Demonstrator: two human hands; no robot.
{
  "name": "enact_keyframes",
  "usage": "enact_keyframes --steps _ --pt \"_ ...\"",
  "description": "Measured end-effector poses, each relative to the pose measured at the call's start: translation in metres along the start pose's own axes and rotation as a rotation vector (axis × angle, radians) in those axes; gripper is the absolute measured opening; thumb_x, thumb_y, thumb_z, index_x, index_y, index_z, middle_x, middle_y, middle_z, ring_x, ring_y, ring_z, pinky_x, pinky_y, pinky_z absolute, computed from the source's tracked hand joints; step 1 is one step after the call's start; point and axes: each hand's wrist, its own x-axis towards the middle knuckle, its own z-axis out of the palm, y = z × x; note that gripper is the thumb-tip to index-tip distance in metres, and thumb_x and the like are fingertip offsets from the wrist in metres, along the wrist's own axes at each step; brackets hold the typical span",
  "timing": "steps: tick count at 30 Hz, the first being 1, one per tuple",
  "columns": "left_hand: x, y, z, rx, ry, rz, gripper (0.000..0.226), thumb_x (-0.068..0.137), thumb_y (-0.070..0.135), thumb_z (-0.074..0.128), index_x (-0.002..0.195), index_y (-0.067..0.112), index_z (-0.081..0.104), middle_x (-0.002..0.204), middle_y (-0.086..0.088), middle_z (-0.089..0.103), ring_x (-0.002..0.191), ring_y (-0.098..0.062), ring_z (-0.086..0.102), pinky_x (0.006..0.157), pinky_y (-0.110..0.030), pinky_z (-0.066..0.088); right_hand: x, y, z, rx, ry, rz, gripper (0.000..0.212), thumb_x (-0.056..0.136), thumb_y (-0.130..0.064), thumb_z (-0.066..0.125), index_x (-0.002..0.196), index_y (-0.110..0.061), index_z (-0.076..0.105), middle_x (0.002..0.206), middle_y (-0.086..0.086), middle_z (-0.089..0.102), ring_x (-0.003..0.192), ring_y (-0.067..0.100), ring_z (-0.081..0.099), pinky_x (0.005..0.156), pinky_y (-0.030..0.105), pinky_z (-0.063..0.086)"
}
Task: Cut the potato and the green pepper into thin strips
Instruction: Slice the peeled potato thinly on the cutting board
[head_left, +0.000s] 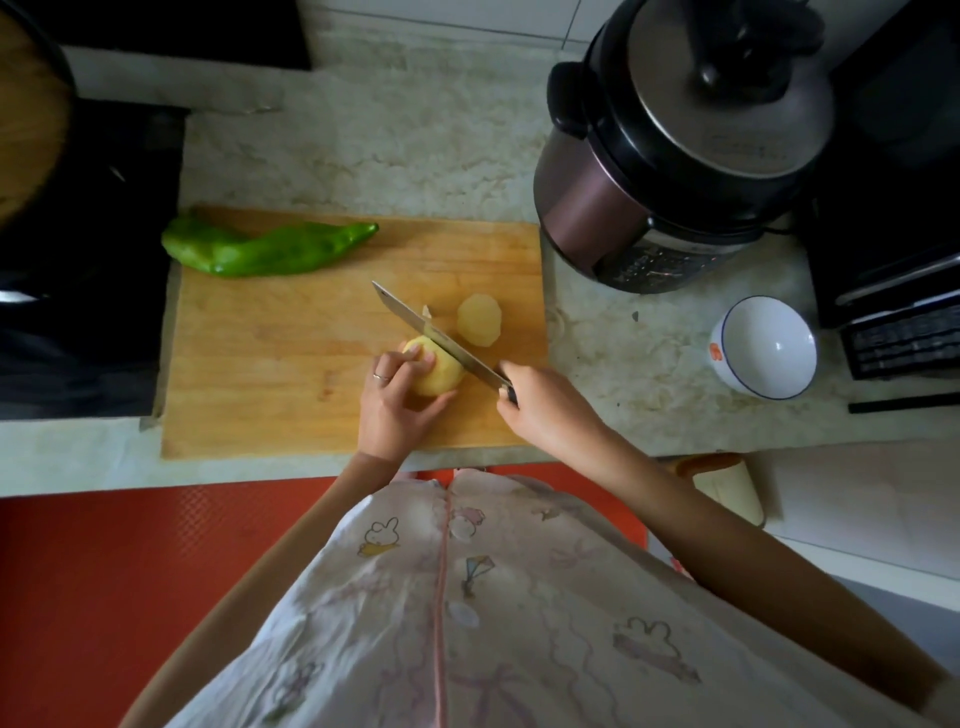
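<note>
L grip curled on potato, board front-right; R grip clamped on knife; cut piece nr right edge; green pepper overhangs far-left corner; bare wood between; cooker panel text unreadable.

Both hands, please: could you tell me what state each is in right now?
Left hand: curled round the potato piece on the cutting board.
Right hand: gripping the knife.
</note>
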Motion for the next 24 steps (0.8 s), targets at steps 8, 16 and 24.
enact_keyframes --steps 8,16,24 --pt "-0.002 -0.001 0.001 -0.005 0.009 -0.021 0.040 0.075 0.038 0.075 0.104 0.017 0.056 0.108 -0.001 0.051 0.102 -0.029 0.057 0.085 -0.035 0.047 -0.001 0.000 0.014 -0.025 0.041 0.000 0.007 0.094 -0.014 0.044 0.093 -0.010 0.049 0.066 0.003 0.047 0.065 0.028 0.052 0.053 0.031 0.031" --pt "0.001 0.003 0.001 0.016 0.010 -0.076 0.045 0.075 0.037 0.075 0.101 0.002 0.064 0.104 -0.015 0.058 0.107 -0.024 0.055 0.087 -0.030 0.045 0.008 0.006 0.023 0.007 0.064 0.019 0.012 0.095 -0.013 0.044 0.098 -0.006 0.053 0.076 0.012 0.059 0.075 0.033 0.060 0.056 0.030 0.030" --pt "0.001 0.006 -0.002 0.001 -0.023 -0.121 0.052 0.075 0.038 0.073 0.108 -0.001 0.064 0.108 -0.007 0.053 0.102 -0.022 0.054 0.086 -0.027 0.044 0.025 -0.001 0.034 0.048 0.072 0.019 0.014 0.095 -0.015 0.044 0.104 -0.007 0.053 0.090 0.014 0.065 0.085 0.034 0.062 0.060 0.030 0.033"
